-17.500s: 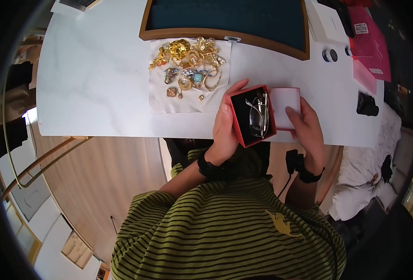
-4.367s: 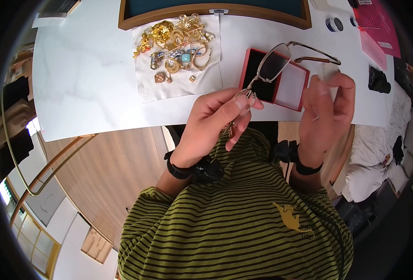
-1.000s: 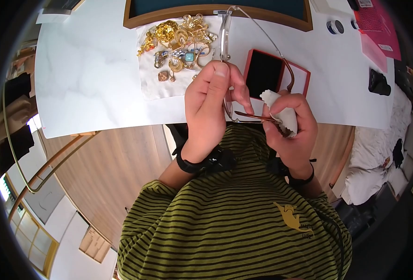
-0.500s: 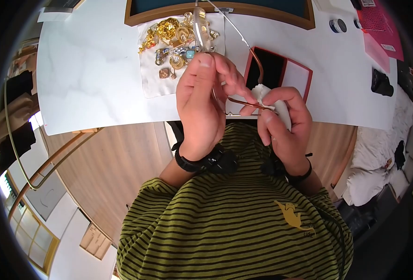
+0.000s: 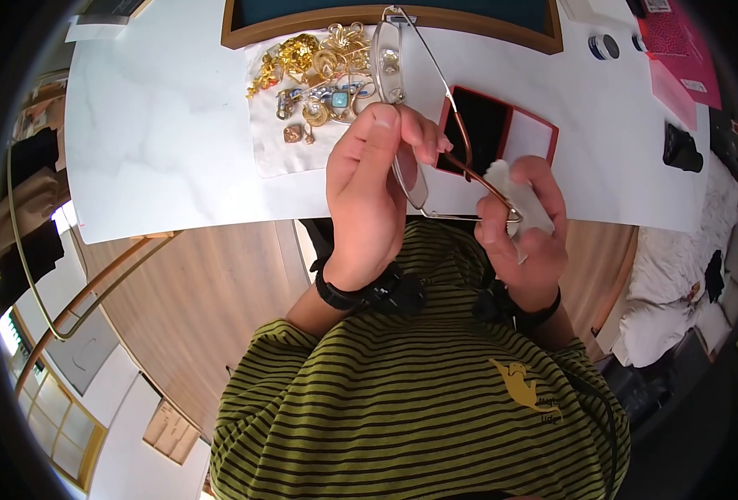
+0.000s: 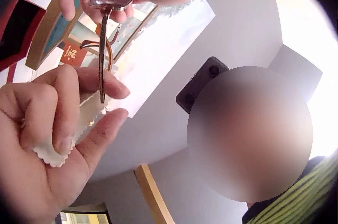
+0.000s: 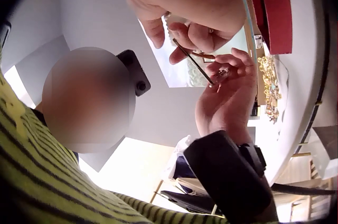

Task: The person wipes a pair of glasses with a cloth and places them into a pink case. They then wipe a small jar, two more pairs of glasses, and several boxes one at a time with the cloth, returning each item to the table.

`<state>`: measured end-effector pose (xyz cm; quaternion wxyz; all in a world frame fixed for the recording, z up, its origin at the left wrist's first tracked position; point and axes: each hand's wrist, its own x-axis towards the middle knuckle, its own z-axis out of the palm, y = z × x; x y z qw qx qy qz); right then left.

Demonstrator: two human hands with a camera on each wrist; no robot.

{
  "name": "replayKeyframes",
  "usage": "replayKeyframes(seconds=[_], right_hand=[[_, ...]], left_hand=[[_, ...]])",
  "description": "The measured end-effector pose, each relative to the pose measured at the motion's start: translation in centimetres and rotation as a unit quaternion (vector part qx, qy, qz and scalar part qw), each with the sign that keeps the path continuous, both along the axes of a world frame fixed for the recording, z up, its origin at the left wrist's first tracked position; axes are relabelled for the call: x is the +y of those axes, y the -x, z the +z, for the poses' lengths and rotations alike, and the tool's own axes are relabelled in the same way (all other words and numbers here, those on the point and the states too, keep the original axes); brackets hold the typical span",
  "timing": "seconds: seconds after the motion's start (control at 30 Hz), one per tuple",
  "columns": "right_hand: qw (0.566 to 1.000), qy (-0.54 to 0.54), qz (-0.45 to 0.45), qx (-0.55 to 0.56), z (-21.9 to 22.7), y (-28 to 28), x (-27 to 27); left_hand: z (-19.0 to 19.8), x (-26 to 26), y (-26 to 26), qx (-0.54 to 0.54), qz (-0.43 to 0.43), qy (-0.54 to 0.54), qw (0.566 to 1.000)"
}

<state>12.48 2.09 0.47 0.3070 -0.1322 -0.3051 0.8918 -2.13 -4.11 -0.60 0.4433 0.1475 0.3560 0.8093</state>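
Observation:
In the head view my left hand pinches a pair of eyeglasses by the frame, near the middle. One lens stands above the fingers and the other hangs below them. The thin metal temples end in brown tips and point to the right. My right hand grips a small white cloth with a scalloped edge, and the lower temple's hinge end lies against its fingers. In the left wrist view the cloth is tucked under the right hand's curled fingers. A temple runs between both hands in the right wrist view.
A red box with a black inside lies beside its white-lined lid. Gold jewellery is heaped on a white cloth. A wooden tray with a dark lining sits behind. Small jars and pink packaging stand at right.
Earlier the glasses lay in the red box, held in both hands; the box is now on the table. Within the last half second, the glasses shift slightly right and the right hand moves right and downward.

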Motion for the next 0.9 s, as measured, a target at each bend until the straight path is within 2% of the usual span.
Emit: replayKeyframes(seconds=[0.03,0.1,0.13,0.27,0.33,0.37,0.43,0.57,0.63,0.67,0.7,0.77,0.8,0.83,0.87,0.9], right_hand=[[1.0,0.0,0.0,0.0,0.2,-0.1,0.2],[0.987,0.075,0.081,-0.117,1.0,-0.2,0.7],[0.976,0.05,0.097,-0.189,1.4,0.1,0.9],[0.967,0.031,0.098,-0.231,0.4,0.0,0.6],[0.991,0.01,0.07,-0.118,-0.4,-0.4,0.2],[0.991,0.01,0.069,-0.117,-0.7,-0.5,0.3],[0.996,0.01,0.084,0.007,-1.1,-0.8,0.9],[0.999,0.013,0.024,0.043,-1.8,-2.0,1.4],[0.996,-0.037,-0.001,0.086,-2.1,-2.2,1.5],[0.996,-0.073,-0.02,0.036,-1.9,-2.3,1.4],[0.997,-0.073,-0.019,0.035,-2.0,-2.5,1.5],[0.99,-0.132,-0.054,0.012,-2.4,-3.0,2.1],[0.985,-0.156,-0.069,0.0,-2.5,-3.3,2.5],[0.98,-0.18,-0.084,-0.012,-2.6,-3.6,2.9],[0.986,-0.105,-0.122,-0.043,-2.2,-4.1,3.5],[0.984,-0.029,-0.158,-0.075,-1.7,-4.4,4.1]], left_hand=[[0.0,0.0,0.0,0.02,0.002,0.009,1.0],[0.0,-0.3,0.3,0.044,0.0,0.017,0.999],[0.1,-0.4,0.6,0.069,-0.002,0.023,0.997],[1.1,-1.0,2.1,0.156,-0.044,0.046,0.986],[2.2,-0.9,2.6,0.18,-0.052,0.053,0.981],[2.7,-0.8,3.0,0.204,-0.061,0.058,0.975],[3.4,-0.4,3.6,0.205,-0.063,0.047,0.976],[3.9,-0.3,3.7,0.202,-0.092,0.057,0.973],[3.2,-0.5,3.3,0.132,-0.106,0.054,0.984],[2.9,-0.6,3.1,0.11,-0.102,0.054,0.987],[2.5,-0.8,3.1,0.109,-0.103,0.054,0.987],[1.8,-1.2,3.1,0.021,-0.112,0.03,0.993],[1.6,-1.2,3.1,0.021,-0.109,0.031,0.993],[1.5,-1.3,3.0,-0.06,-0.112,0.02,0.992],[1.4,-1.4,2.9,-0.141,-0.114,0.007,0.983],[1.2,-1.5,2.6,-0.141,-0.11,0.007,0.984]])
